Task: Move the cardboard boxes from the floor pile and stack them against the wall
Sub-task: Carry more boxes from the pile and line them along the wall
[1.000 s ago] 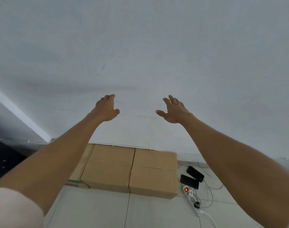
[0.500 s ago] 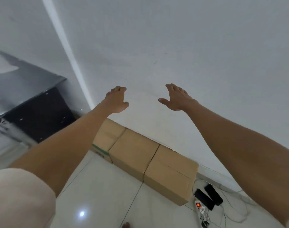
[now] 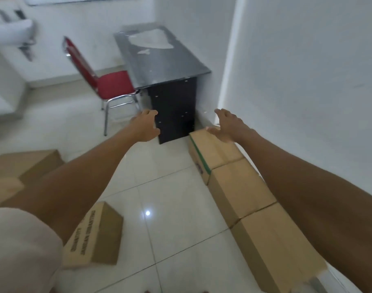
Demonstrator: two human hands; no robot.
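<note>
Three brown cardboard boxes stand end to end in one row on the floor, tight against the white wall point(image 3: 307, 81) on the right. They are the far box with a green stripe point(image 3: 214, 151), the plain middle box point(image 3: 242, 187) and the plain near box point(image 3: 276, 250), and nothing is stacked on them. Across the glossy white tiled floor point(image 3: 166, 187), on the left, lie the loose ones. A tilted brown cardboard box with black printed lettering point(image 3: 96, 235) is nearest, and two plain brown cardboard boxes point(image 3: 26, 163) lie behind the left forearm.

Both arms reach forward. The left grip point(image 3: 146, 127), a bare hand, is released, with fingers loosely bent and nothing in it. The right grip point(image 3: 229, 127) is also released, fingers spread, and it shows over the far end of the green-striped box. Whether it touches the cardboard cannot be told.

Beyond the hands a black table with a shiny grey top point(image 3: 159, 51) stands in the corner. A red padded chair with chrome legs point(image 3: 109, 83) stands just beside it.
</note>
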